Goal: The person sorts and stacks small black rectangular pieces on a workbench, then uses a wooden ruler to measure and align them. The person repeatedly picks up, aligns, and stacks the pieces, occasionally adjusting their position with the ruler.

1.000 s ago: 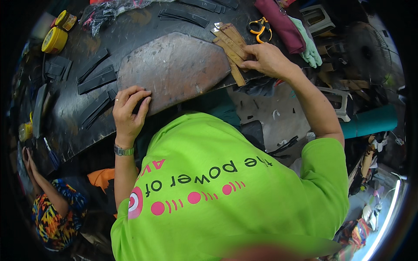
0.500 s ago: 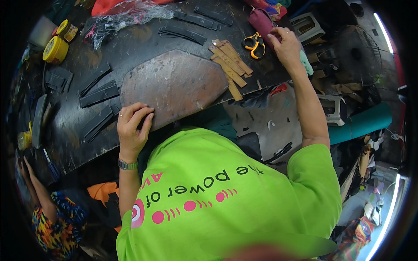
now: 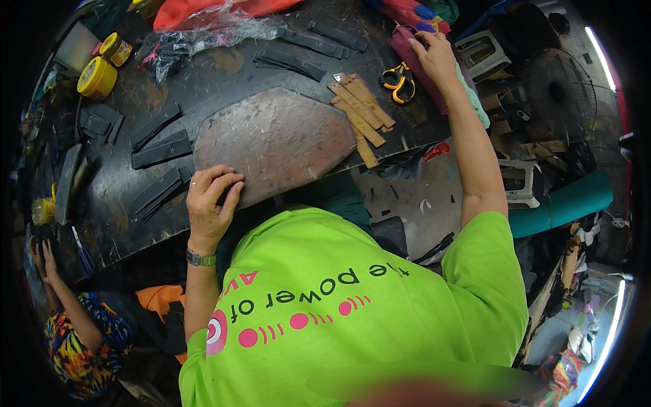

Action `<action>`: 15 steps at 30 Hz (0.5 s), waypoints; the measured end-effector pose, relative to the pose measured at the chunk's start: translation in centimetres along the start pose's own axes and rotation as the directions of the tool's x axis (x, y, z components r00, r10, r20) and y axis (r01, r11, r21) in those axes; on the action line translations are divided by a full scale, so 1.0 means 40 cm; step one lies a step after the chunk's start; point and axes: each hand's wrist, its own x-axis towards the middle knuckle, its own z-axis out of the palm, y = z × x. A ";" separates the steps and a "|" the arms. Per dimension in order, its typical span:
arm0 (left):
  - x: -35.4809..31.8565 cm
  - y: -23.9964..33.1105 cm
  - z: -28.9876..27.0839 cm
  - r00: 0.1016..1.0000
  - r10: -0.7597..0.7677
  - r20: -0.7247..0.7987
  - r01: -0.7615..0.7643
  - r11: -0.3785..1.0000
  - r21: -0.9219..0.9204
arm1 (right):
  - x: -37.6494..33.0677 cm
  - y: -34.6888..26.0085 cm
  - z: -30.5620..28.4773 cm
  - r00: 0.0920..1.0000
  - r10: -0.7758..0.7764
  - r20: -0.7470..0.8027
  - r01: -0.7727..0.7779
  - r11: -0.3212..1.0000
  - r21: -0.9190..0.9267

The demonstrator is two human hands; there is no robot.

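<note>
My left hand (image 3: 210,197) rests with bent fingers on the near edge of a large brown slab (image 3: 278,139) that lies flat on the dark worktable (image 3: 224,81). My right hand (image 3: 434,57) is stretched to the far right of the table. Its fingers are curled on a maroon cloth roll (image 3: 410,47) that lies beside yellow-handled scissors (image 3: 399,78). Several tan wooden strips (image 3: 359,112) lie between the slab and the scissors.
Black rubber strips (image 3: 159,139) lie left of the slab and more (image 3: 298,51) at the back. Yellow tins (image 3: 98,74) stand at the far left, crumpled plastic wrap (image 3: 203,30) behind. A person in a patterned shirt (image 3: 85,346) sits lower left. A teal roll (image 3: 563,203) lies right.
My right hand left the wooden strips and reached farther back and right, past the scissors, to the maroon cloth roll. My left hand stayed on the slab's edge.
</note>
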 end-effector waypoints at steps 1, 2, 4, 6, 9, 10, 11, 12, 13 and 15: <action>0.001 0.000 0.000 1.000 -0.004 -0.003 0.004 1.000 0.000 | 0.011 0.002 0.006 0.999 0.033 0.027 -0.033 0.999 -0.010; 0.002 0.000 0.001 1.000 0.004 -0.003 -0.004 1.000 0.005 | 0.023 0.003 0.012 0.997 0.063 0.052 -0.062 0.998 -0.018; 0.000 0.002 0.000 1.000 -0.002 -0.006 0.002 1.000 0.015 | 0.044 0.002 0.022 0.982 0.144 0.124 -0.139 0.989 -0.048; 0.000 0.001 0.001 1.000 -0.002 -0.012 0.002 1.000 0.015 | 0.070 0.000 0.025 0.945 0.256 0.205 -0.240 0.966 -0.101; -0.001 0.002 0.002 1.000 -0.006 -0.014 0.006 1.000 0.015 | 0.100 -0.004 0.027 0.940 0.246 0.234 -0.205 0.961 -0.188; 0.000 0.002 0.002 1.000 -0.005 -0.015 0.006 1.000 0.015 | 0.104 -0.005 0.028 0.943 0.223 0.248 -0.179 0.965 -0.191; 0.000 0.002 0.002 1.000 -0.001 -0.013 0.002 1.000 0.016 | 0.108 -0.007 0.029 0.947 0.197 0.254 -0.151 0.970 -0.191; 0.000 0.002 0.001 1.000 0.001 -0.012 -0.001 1.000 0.017 | 0.112 -0.008 0.031 0.950 0.171 0.262 -0.122 0.974 -0.191; -0.001 0.002 0.000 1.000 -0.005 -0.011 0.006 1.000 0.019 | 0.116 -0.011 0.034 0.940 0.184 0.286 -0.120 0.967 -0.225; -0.001 0.001 -0.001 1.000 0.004 -0.015 -0.004 1.000 0.012 | 0.130 -0.017 0.042 0.921 0.208 0.329 -0.109 0.949 -0.296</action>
